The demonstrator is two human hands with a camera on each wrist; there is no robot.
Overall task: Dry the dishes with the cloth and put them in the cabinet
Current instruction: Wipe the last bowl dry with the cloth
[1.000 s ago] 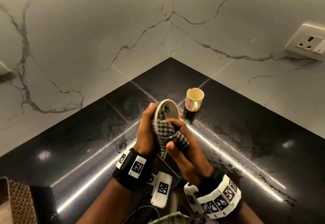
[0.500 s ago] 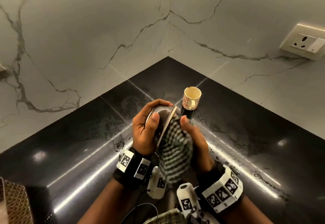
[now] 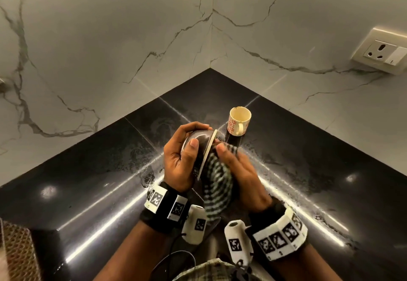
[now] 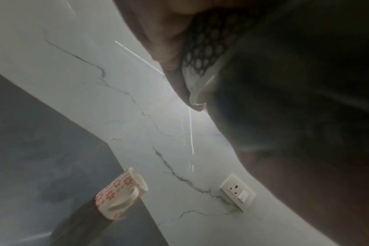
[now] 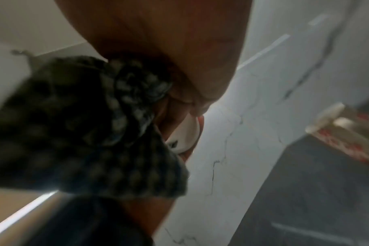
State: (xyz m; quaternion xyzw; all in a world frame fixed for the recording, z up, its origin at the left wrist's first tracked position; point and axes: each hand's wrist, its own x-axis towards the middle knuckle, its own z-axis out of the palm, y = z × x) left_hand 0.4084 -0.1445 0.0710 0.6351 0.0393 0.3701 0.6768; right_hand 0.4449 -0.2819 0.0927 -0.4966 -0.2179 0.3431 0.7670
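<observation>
Over the black counter, my left hand [image 3: 185, 155] grips a small bowl [image 3: 201, 142] with a dark patterned outside and a pale rim, tipped on its side with the mouth facing right. My right hand [image 3: 237, 170] holds a black-and-white checked cloth [image 3: 217, 183] bunched against the bowl's mouth; the cloth's tail hangs down between my wrists. The bowl's inside is hidden by the cloth. In the left wrist view the bowl's rim [image 4: 202, 79] shows beside my fingers. The right wrist view shows the cloth [image 5: 91, 126], blurred. A cream cup with red flowers [image 3: 239, 121] stands upright on the counter just behind the bowl.
The black stone counter [image 3: 88, 188] is wet and streaked around the hands. It ends in a corner of white marble walls [image 3: 110, 49]. A wall socket [image 3: 383, 53] sits at the right. A woven brown object [image 3: 17, 252] shows at the lower left edge.
The bowl has turned from mouth-up toward me to lying on its side, its dark outside now facing me. The cloth has shifted from draping over the rim to being pressed into the mouth.
</observation>
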